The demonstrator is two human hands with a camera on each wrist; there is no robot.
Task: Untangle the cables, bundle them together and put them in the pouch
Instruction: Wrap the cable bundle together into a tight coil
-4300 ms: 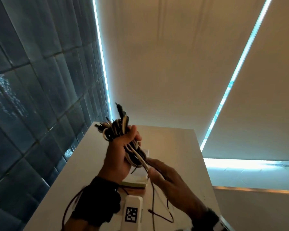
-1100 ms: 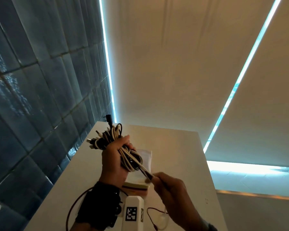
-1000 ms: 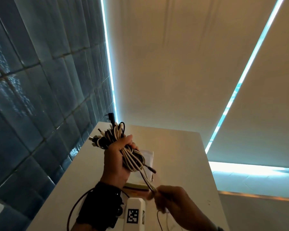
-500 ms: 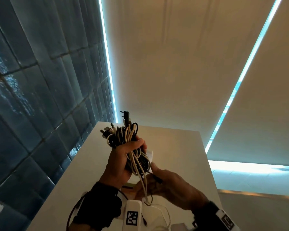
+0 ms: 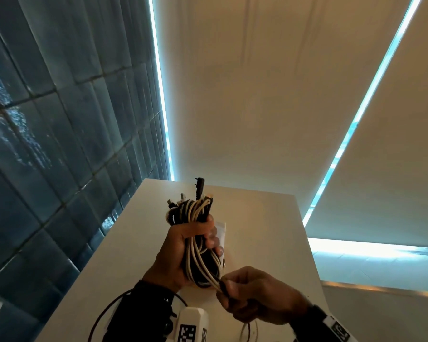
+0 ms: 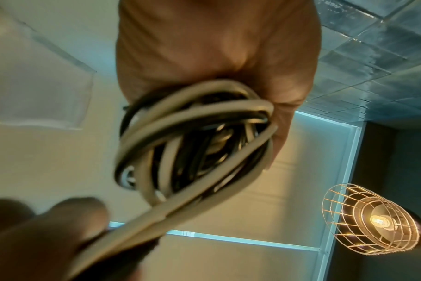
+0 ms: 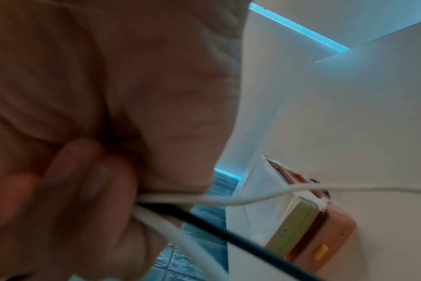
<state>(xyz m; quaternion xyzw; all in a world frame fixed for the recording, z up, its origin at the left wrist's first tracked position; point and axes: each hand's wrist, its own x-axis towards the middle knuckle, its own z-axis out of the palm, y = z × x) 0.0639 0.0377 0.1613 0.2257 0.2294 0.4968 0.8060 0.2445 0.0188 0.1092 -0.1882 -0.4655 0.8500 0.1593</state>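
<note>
Since half a second ago, right hand [image 5: 260,296] has dropped lower, drawing loose strands out from under the bundle. Head view: left hand [image 5: 181,253] wraps fully round the cable bundle [image 5: 192,213] above the white bench [image 5: 262,218]; right grip pinches cable ends. A clear pouch [image 5: 221,230] lies flat behind. Left wrist view: coiled loops fill the closed grip. Right wrist view: fingers [image 7: 89,182] pinch white and black strands.
</note>
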